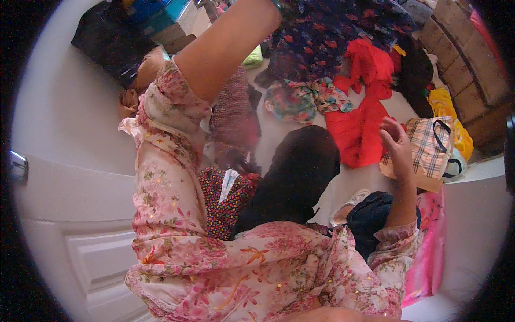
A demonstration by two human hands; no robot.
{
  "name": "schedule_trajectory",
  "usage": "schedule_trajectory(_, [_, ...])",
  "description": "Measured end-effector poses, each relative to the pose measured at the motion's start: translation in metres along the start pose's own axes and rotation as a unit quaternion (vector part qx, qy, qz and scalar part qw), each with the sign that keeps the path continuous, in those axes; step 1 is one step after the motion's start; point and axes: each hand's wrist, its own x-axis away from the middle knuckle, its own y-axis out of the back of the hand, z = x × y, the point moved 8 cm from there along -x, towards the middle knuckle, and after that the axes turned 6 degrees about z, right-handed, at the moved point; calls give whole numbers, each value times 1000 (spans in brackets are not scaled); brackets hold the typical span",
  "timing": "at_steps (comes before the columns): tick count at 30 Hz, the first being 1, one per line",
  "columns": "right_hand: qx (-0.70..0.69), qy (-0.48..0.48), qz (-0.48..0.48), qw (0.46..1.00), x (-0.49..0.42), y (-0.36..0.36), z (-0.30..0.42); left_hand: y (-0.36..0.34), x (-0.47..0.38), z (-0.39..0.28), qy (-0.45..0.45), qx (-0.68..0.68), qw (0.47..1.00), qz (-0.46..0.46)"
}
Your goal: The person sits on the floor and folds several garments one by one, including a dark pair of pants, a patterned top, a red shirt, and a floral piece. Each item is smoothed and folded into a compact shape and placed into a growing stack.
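My left arm reaches up past the top edge of the head view, and its hand is out of view. My right hand (pixel 396 145) is raised beside bright red cloth (pixel 358 137) and a plaid bag (pixel 428 147) with black handles. Its fingers are loosely curled and apart, with nothing seen between them. Left of the red cloth lie floral fabric pieces (pixel 291 100) and a reddish-brown woven textile (pixel 235 116). Dark cloth with red flowers (pixel 314 44) spreads at the top. A black-clad leg or garment (pixel 297 173) lies in the middle, beside small-patterned fabric (pixel 221 197).
A white panelled door (pixel 100 257) stands at the left. Black bags or wrapping (pixel 112 44) and boxes crowd the upper left. Brown stacked panels or boxes (pixel 462 60) stand at the upper right, above yellow cloth (pixel 446 108). Pink material (pixel 424 249) hangs or lies at the lower right.
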Motion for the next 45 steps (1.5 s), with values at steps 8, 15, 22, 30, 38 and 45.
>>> schedule_trajectory(8, [229,262,-114,930,-40,-25,84,-72,-20,56,84,54,992,82])
schedule_trajectory(15, [-167,184,-146,958,-53,45,52,-118,-47,88,129,-6,978,165])
schedule_trajectory(22, [-443,223,-116,861,-46,82,51,1,-61,113,-50,-503,862,24])
schedule_trajectory(30, [-506,156,-181,829,-44,117,24,6,-62,246,170,-45,980,97])
schedule_trajectory(38, [-452,88,-230,858,-56,138,-33,-14,-45,271,143,-205,964,85])
schedule_trajectory(45, [-451,106,-250,850,-41,140,13,9,-52,233,213,-289,933,10])
